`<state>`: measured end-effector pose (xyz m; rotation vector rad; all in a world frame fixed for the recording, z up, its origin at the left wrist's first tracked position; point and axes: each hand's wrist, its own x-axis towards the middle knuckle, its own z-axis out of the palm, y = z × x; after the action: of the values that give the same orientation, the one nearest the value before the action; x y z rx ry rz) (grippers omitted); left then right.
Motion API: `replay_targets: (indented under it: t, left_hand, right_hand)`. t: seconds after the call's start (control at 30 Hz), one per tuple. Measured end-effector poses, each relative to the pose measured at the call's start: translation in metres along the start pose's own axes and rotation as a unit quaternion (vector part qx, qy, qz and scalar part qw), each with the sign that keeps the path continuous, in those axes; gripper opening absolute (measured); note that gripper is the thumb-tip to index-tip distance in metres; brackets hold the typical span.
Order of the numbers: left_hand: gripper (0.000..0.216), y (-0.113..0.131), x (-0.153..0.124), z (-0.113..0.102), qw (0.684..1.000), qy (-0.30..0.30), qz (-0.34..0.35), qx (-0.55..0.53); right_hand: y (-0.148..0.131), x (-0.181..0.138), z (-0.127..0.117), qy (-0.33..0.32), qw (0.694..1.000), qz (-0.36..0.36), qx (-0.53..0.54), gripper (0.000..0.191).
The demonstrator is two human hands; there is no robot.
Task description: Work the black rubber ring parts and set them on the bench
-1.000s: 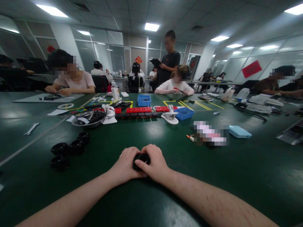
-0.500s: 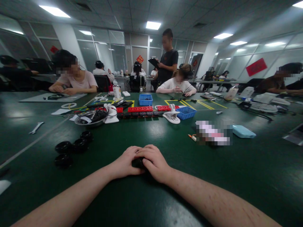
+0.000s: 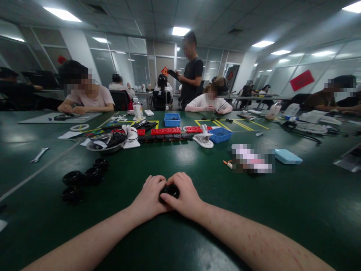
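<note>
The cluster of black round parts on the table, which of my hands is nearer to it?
Left. Your left hand sits to the right of the black round parts, apart from them; your right hand lies farther right, beyond the small black part both hands hold.

One head cam only, looks fwd & down over the green table, hands close below, room far behind

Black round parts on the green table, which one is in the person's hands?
The black round part at centre front, gripped between the left hand and right hand. The other four sit loose in a cluster to the left, untouched.
</note>
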<state>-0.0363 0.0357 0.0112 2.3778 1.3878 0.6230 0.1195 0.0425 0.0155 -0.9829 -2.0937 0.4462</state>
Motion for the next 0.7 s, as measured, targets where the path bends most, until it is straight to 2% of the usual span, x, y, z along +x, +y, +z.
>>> replay_targets:
  t: [0.17,0.43,0.5,0.63,0.7]
  left_hand:
    - [0.041,-0.009,0.004,-0.003,0.999,-0.016,0.025,-0.021]
    - [0.023,-0.025,0.010,-0.007,0.992,-0.085,0.087,-0.042]
    - [0.032,-0.027,0.011,-0.006,0.991,-0.089,0.088,-0.042]
    - [0.064,-0.028,0.010,-0.006,0.994,-0.076,0.067,-0.041]
    - [0.069,-0.025,0.008,-0.006,0.996,-0.064,0.048,-0.035]
  right_hand:
    - [-0.001,0.000,-0.002,-0.011,0.999,-0.027,0.020,0.013]
    - [-0.002,-0.003,-0.007,-0.043,0.990,-0.112,0.069,0.024]
    - [-0.002,-0.002,-0.009,-0.049,0.989,-0.117,0.070,0.025]
    - [-0.003,-0.003,-0.010,-0.042,0.992,-0.106,0.054,0.024]
    - [-0.003,-0.004,-0.009,-0.024,0.995,-0.085,0.038,0.029]
